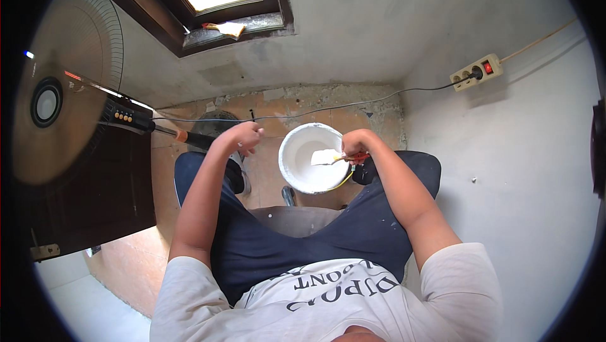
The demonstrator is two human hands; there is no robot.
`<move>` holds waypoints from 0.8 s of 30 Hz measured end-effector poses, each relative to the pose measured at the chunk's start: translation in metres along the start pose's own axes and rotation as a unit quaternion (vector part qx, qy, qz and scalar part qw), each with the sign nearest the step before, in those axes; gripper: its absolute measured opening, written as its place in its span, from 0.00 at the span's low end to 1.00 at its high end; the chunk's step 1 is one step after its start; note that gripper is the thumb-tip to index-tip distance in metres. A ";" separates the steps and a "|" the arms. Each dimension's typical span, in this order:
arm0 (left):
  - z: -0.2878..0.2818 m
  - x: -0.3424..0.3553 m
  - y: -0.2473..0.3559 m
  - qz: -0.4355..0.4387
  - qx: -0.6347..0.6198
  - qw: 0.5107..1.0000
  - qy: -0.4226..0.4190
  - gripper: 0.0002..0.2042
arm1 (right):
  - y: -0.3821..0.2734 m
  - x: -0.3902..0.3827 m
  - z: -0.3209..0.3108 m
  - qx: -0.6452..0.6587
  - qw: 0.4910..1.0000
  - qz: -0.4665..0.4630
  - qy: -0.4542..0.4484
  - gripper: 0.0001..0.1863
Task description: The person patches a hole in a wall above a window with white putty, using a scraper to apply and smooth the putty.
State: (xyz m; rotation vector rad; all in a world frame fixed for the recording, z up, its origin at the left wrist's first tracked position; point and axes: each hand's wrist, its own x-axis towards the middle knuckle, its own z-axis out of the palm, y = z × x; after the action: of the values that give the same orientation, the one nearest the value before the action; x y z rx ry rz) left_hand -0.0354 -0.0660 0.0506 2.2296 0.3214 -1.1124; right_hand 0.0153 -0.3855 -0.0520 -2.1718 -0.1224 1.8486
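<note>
A paintbrush (326, 157) is in my right hand (357, 145), whose fingers are wrapped round its red handle. White paint coats the bristles, which hang over the mouth of a white bucket (287, 175). The bucket stands on the floor between my knees, with white paint smeared on its rim and a thin yellow handle at its right side. My left hand (245, 138) hovers to the left of the bucket, apart from it. Its fingers are loosely bent and separated, and nothing shows in them.
A large standing fan (47, 102) is at the left. A dark cable (303, 115) crosses in front of the bucket to a power strip (476, 74) on the right wall. Another brush (230, 29) lies on the window sill (259, 24). A grey seat (290, 219) is beneath me.
</note>
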 end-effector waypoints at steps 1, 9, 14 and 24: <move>-0.009 0.005 -0.010 -0.014 0.043 0.999 0.018 0.16 | 0.001 -0.007 -0.006 0.004 0.999 -0.046 -0.027 0.12; -0.011 0.043 -0.056 0.100 0.194 0.976 0.023 0.13 | -0.024 -0.043 -0.032 0.180 0.933 -0.297 -0.093 0.11; -0.003 0.069 -0.042 0.137 0.178 0.972 0.065 0.18 | -0.070 -0.015 -0.032 0.303 0.882 -0.357 0.044 0.10; 0.000 0.106 -0.042 0.248 0.125 0.950 0.142 0.27 | -0.154 0.074 -0.056 0.504 0.737 -0.285 0.350 0.07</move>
State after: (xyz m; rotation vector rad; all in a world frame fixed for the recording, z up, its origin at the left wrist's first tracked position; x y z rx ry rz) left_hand 0.0105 -0.0397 -0.0505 2.5000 -0.2741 -0.5880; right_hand 0.1016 -0.2295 -0.0737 -1.5585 0.2838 0.4243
